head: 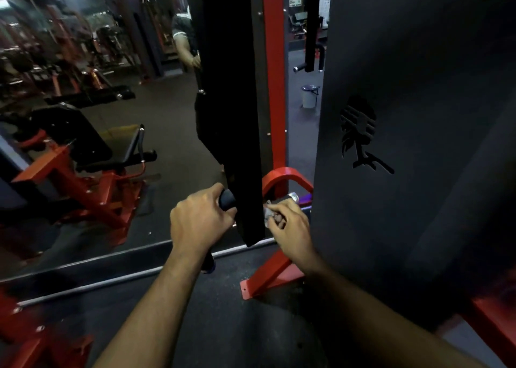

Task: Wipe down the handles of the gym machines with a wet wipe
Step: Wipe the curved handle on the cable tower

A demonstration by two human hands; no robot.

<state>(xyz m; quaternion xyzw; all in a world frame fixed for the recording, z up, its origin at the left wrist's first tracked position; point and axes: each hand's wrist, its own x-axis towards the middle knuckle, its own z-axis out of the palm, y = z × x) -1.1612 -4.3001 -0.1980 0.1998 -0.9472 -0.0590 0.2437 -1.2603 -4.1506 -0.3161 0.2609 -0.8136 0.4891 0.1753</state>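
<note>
On dark gym floor (223,325), mirror (111,116) ahead.

No readable text is found anywhere in the view.

A cut-out emblem (361,135), a striped round shape over leaf-like forms and a stem, is seen on the dark machine panel (418,88), but no letters or numbers are carried by it. A small sign (295,3) is seen on the far wall, too blurred to be read.
</note>
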